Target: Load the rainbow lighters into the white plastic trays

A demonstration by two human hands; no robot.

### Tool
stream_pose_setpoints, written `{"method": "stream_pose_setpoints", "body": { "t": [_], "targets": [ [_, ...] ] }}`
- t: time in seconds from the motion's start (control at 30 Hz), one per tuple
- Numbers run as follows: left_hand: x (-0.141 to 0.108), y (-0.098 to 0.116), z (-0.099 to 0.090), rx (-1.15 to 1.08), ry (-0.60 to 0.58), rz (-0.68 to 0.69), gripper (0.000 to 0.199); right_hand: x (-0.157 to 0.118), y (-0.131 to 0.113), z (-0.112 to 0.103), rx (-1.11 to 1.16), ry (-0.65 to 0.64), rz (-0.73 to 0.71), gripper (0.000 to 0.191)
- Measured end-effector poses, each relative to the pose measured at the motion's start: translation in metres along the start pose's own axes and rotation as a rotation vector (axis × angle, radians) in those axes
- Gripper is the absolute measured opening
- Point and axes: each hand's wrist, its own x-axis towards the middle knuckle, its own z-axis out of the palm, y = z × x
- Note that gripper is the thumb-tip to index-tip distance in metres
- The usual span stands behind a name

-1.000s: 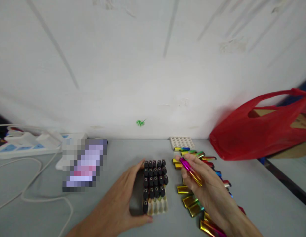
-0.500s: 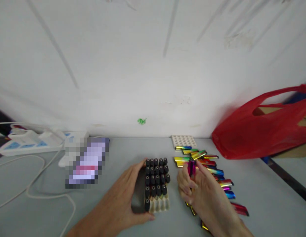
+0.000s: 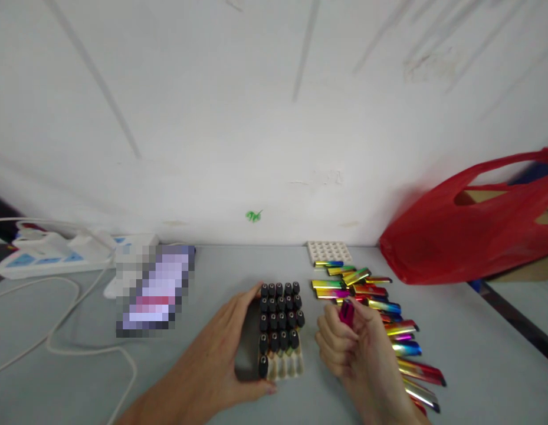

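A pale tray [image 3: 285, 367] with rows of small wells stands on the grey table, most wells filled with upright black-topped pieces [image 3: 281, 321]; several wells in its nearest row show bare. My left hand [image 3: 225, 348] is curved round the tray's left side, thumb at the near edge and fingers at the far corner. To the right, my right hand [image 3: 353, 348] pinches a shiny magenta piece [image 3: 346, 313] between thumb and curled fingers. Beyond and beside that hand lies a loose pile of shiny multicoloured metallic pieces [image 3: 384, 306], partly hidden by it.
A second pale tray [image 3: 329, 251] with bare wells lies by the wall. A red plastic bag [image 3: 472, 236] stands at the right. At the left are a white power strip [image 3: 48, 260], a pixelated phone-like object [image 3: 161, 289] and a loose white cable [image 3: 97, 350].
My right hand has shifted slightly down and turned, and the magenta piece in it now tilts. More of the metallic pile shows at the right. My left hand stays on the tray.
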Motion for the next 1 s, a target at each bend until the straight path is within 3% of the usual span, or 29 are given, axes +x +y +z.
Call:
{"method": "stream_pose_setpoints", "body": {
  "t": [0.17,0.33,0.5,0.73,0.9,1.0],
  "targets": [
    [0.0,0.003,-0.002,0.01,-0.005,-0.009,0.162,0.003,0.002,-0.002,0.057,0.041,0.044,0.065],
    [0.001,0.004,-0.003,0.0,0.001,0.0,0.165,0.007,0.014,-0.008,0.074,0.03,-0.035,0.051],
    [0.001,0.005,-0.004,0.007,-0.004,0.011,0.164,0.008,0.018,-0.011,0.072,-0.026,-0.072,0.061],
    [-0.001,0.002,-0.003,0.021,-0.012,-0.011,0.161,0.013,0.024,-0.02,0.067,-0.089,0.005,0.072],
    [-0.003,-0.002,0.0,0.005,0.002,-0.015,0.161,0.014,0.027,-0.022,0.046,-0.037,-0.025,0.07],
    [-0.003,0.0,-0.001,-0.005,-0.015,-0.032,0.163,0.008,0.021,-0.013,-0.115,0.025,-0.145,0.061]
  ]
}}
